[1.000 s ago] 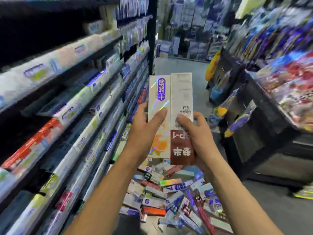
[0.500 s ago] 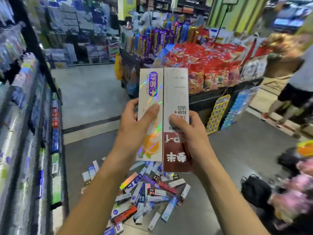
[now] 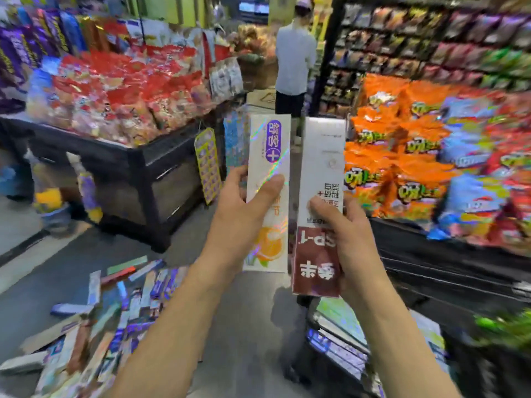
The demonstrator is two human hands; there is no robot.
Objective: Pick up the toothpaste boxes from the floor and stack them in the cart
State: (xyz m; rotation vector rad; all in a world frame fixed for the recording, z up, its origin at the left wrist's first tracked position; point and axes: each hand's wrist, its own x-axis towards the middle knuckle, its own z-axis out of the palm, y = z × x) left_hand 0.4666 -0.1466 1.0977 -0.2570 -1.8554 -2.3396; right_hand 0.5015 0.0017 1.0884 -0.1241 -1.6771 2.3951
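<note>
White holographic toothpaste box [image 3: 268,193] gripped upright in the left hand [image 3: 244,214], maroon-ended box [image 3: 320,208] clasped in the right hand [image 3: 349,242], both mid-carry; next, lowering them onto boxes in the cart [image 3: 339,349] below.

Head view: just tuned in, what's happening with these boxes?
A person is holding two toothpaste boxes upright, one in each hand. The left hand grips a white box with an orange picture; the right hand grips a white and maroon box. Many more boxes lie in a pile on the floor at lower left. The cart, with boxes already in it, sits below the right hand.
</note>
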